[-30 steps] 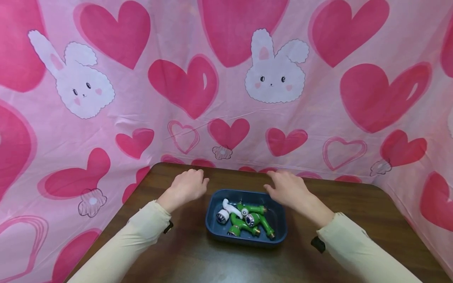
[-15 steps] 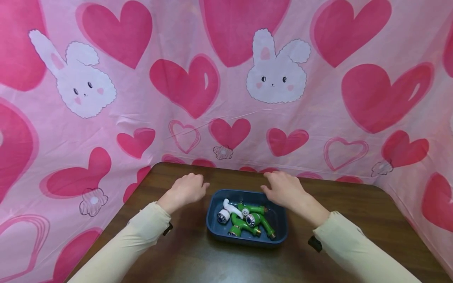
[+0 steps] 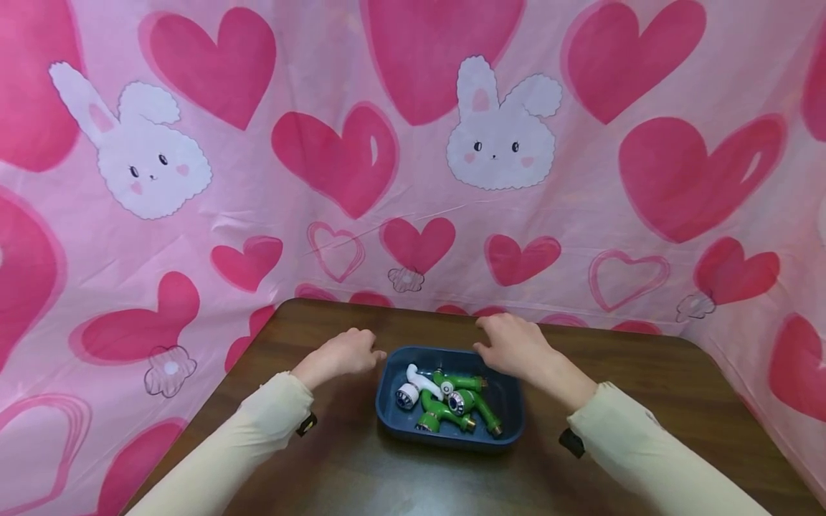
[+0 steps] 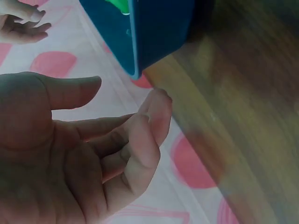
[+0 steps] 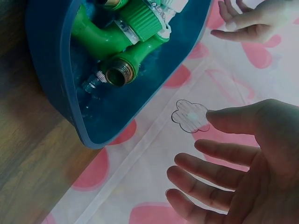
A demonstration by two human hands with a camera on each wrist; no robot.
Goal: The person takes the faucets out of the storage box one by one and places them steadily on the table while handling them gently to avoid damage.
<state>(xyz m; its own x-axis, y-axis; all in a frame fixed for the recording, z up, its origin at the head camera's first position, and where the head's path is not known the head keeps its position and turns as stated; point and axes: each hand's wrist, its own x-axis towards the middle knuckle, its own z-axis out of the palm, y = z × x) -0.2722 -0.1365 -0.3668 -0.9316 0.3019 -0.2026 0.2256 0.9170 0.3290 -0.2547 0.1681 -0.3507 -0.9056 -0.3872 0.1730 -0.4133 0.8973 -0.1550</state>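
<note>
A dark blue plastic bin (image 3: 445, 440) sits on the brown table, holding several tap-like fittings. One is a white tap (image 3: 422, 381); the others are green taps, among them one at the front (image 3: 437, 414) and one at the right (image 3: 487, 412). In the right wrist view a brass threaded end (image 5: 119, 72) shows on a green tap. My left hand (image 3: 342, 355) hovers off the bin's left far corner, fingers loosely bent, holding nothing. Over the bin's right far corner is my right hand (image 3: 516, 345), its fingers spread and relaxed with nothing in them.
The wooden table (image 3: 323, 459) extends around the bin on all sides. Behind it hangs a pink curtain (image 3: 413, 186) with hearts and rabbits, which also runs along both sides. Dark straps (image 3: 571, 442) show at the cuffs of the cream sleeves (image 3: 635, 448).
My left hand has come lower and slightly right, closer to the bin. The right hand has shifted a little left, toward the bin. The bin and taps have stayed put.
</note>
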